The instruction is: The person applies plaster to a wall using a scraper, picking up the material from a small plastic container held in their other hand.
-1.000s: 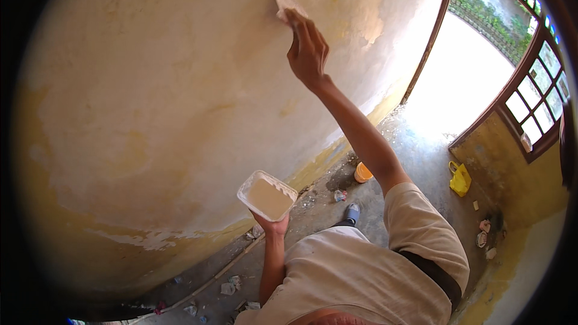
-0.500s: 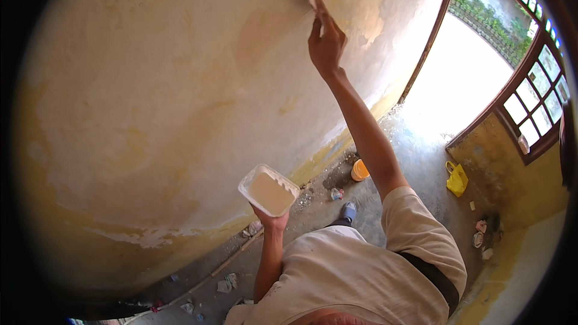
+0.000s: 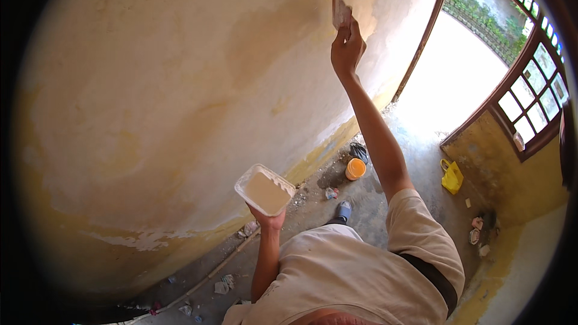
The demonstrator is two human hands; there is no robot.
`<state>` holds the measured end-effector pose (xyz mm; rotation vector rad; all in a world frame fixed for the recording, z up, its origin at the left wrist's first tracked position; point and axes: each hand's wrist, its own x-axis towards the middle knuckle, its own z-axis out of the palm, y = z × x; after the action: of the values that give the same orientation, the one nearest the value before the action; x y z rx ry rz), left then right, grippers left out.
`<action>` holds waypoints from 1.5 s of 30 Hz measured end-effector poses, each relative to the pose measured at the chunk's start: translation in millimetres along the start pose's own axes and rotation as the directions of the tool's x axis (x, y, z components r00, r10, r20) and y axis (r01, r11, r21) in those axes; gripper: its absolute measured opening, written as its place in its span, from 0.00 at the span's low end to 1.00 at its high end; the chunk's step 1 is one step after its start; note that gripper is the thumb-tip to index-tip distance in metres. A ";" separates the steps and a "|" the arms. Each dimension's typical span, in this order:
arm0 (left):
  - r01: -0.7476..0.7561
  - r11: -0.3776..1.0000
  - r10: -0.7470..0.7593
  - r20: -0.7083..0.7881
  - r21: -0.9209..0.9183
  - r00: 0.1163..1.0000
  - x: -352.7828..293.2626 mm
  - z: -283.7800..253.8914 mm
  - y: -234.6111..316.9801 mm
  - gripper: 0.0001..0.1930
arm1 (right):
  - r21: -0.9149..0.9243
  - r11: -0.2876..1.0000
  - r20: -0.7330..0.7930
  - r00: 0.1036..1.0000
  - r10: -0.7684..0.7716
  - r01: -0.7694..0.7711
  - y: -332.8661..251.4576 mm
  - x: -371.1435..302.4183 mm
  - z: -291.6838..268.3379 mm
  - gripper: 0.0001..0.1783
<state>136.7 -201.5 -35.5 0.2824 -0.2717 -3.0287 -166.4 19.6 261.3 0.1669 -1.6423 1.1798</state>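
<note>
My right hand [image 3: 347,52] is raised high with the arm stretched out, its fingers closed round a putty knife [image 3: 340,12]. The knife's flat, whitish-smeared blade points up in front of the patchy wall [image 3: 180,108]; I cannot tell whether its edge touches the plaster. Lower down, my left hand [image 3: 269,219] grips a white rectangular tub [image 3: 242,182] from below. Smooth cream-coloured putty [image 3: 268,194] fills much of the tub, and smears coat its rim.
On the floor stand an orange bucket [image 3: 355,169], a black plastic bag [image 3: 359,151] and a yellow bag [image 3: 451,177]. A long thin pole [image 3: 211,273] lies along the wall's foot among scraps. A bright doorway [image 3: 457,72] opens at the right, beside a paned window frame [image 3: 533,99].
My right hand has moved right and slightly down with the putty knife, and the blade has turned to show more of its face. The left hand keeps the tub nearly in place.
</note>
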 end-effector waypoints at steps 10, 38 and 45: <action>-0.034 0.999 0.034 0.040 0.014 0.999 4.8 -1.7 0.2 0.28 | 0.243 0.807 0.306 0.747 -0.591 0.539 -71.7 -156.8 27.6 0.30; -0.207 0.970 0.207 -0.015 -0.130 0.978 28.1 -15.4 -51.8 0.28 | 0.158 0.813 0.014 0.822 -0.570 0.561 -40.1 -48.5 66.1 0.26; -0.248 0.967 0.246 -0.045 -0.051 0.968 30.2 0.7 -66.9 0.30 | 0.570 0.633 0.466 0.428 -0.774 0.524 -15.1 -201.1 33.4 0.33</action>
<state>102.3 -138.9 -52.4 0.2784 -0.2010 -2.7766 -92.0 -98.7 112.1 1.5347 -1.6640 0.7548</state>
